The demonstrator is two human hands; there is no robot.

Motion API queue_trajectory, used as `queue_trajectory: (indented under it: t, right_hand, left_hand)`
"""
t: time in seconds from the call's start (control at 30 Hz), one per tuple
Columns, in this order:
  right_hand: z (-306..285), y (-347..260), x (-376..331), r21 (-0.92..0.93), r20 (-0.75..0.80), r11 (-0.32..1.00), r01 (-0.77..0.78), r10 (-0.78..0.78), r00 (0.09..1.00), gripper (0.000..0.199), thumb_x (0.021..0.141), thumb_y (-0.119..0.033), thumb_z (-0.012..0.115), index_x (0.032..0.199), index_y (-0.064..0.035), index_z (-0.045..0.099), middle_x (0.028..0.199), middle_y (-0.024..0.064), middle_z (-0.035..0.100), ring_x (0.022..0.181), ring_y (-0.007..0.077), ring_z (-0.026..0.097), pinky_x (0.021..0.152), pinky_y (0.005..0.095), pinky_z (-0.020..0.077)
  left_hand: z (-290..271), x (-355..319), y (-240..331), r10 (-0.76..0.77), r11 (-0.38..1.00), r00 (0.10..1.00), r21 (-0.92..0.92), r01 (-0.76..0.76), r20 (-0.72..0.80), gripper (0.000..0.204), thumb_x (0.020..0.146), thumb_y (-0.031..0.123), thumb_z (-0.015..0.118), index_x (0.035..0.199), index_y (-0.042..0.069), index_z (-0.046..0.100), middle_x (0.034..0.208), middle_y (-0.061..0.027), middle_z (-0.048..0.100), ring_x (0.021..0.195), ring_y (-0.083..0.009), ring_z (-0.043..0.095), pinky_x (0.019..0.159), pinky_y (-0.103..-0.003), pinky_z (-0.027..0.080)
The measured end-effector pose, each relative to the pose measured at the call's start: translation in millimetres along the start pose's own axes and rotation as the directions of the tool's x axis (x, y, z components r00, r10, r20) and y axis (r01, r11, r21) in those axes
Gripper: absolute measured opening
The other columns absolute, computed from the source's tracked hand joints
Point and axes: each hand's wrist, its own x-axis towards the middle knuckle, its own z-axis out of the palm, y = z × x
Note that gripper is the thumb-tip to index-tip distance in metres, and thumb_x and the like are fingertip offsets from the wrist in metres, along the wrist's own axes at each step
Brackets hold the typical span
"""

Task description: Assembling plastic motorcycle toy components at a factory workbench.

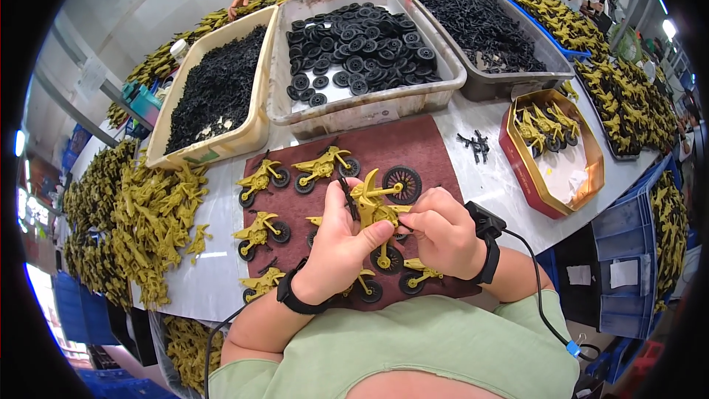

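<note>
Above the maroon mat (373, 139), just short of the tub (332, 123) of black wheels (358, 45), we hold a yellow toy motorcycle (374, 211) with our left hand (336, 255) clasped around it, our right hand (449, 235) bent at its side, whether gripping we cannot tell.

Pale green top (436, 332); black wristbands (294, 294); black cables (540, 288).

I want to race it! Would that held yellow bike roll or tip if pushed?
The bike would probably roll, as its wheel looks round. It might tip: other bikes lie sideways on the mat. It's likely light, looking small beside the left hand.
</note>
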Motion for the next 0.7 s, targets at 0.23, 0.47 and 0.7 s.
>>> queue_trajectory:
  t: [0.23, 0.47, 0.7]
  right_hand:
    - [2, -1, -1, 0.013, 0.007, 1.0, 0.027, -0.027, 1.0, 0.018, 0.066, 0.007, 0.062, 0.082, 0.0027, 0.059, 0.075, 0.0085, 0.053, 0.065, 0.0239, 0.053, 0.059, 0.0346, 0.0425]
    - [0, -3, 1, 0.087, -0.105, 0.983, 0.162, -0.153, 0.983, 0.022, 0.065, 0.009, 0.061, 0.086, 0.0033, 0.061, 0.083, 0.0086, 0.058, 0.071, 0.0226, 0.056, 0.062, 0.0342, 0.0447]
    - [-8, 12, -2, 0.598, 0.074, 0.749, -0.285, 0.303, 0.95, 0.051, 0.094, -0.048, 0.047, 0.113, -0.0014, 0.052, 0.111, 0.0121, 0.053, 0.09, 0.0204, 0.056, 0.08, 0.0319, 0.0456]
  left_hand:
    - [-3, 2, -3, 0.03, 0.999, 0.999, -0.046, -0.028, 0.038, 0.043, 0.089, 0.001, 0.057, 0.117, 0.004, 0.025, 0.106, -0.0117, 0.054, 0.094, -0.0167, 0.059, 0.082, -0.03, 0.051]
    - [-15, 3, 2, 0.14, 0.987, 0.965, 0.042, -0.152, 0.223, 0.053, 0.085, -0.005, 0.061, 0.121, 0.007, 0.025, 0.109, -0.0106, 0.049, 0.093, -0.0178, 0.059, 0.08, -0.031, 0.052]
    - [-14, 1, 2, 0.143, 0.99, 0.974, -0.003, -0.144, 0.176, 0.057, 0.084, -0.001, 0.065, 0.124, 0.008, 0.025, 0.114, -0.0084, 0.048, 0.105, -0.0171, 0.054, 0.085, -0.032, 0.05]
